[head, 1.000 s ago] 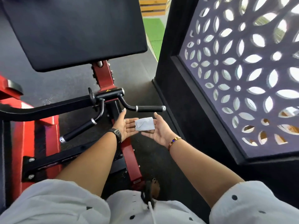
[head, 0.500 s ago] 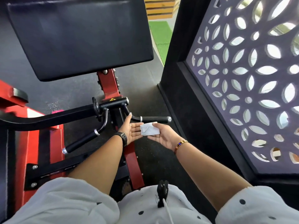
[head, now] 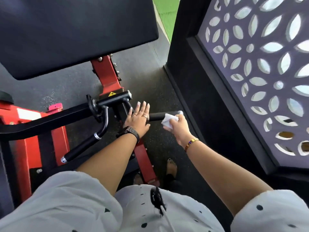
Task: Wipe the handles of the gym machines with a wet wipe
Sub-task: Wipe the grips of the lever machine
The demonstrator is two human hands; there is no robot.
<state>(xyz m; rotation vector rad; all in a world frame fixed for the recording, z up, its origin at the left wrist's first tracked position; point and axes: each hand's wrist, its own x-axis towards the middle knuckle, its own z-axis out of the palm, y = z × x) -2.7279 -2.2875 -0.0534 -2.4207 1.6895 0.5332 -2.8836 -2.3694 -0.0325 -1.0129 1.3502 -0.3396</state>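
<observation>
- Gripping the one wipe (head: 168,121) in the right hand (head: 178,128), fingers curled round it, pressing it on the outer end of the right handle (head: 157,116).
- Spreading the left hand (head: 138,118) open and flat, palm down, at that handle's inner end.
- Counting two black handles: the left handle (head: 83,146) free, angled down.
- Above, one black pad (head: 75,34) on a red frame (head: 107,72).
- Underfoot, dark speckled floor (head: 147,72); rightward, a cut-out screen (head: 259,72); far off, a green mat (head: 165,14).
- Half a second back, passing the wipe between upturned palms; now up on the grip.
</observation>
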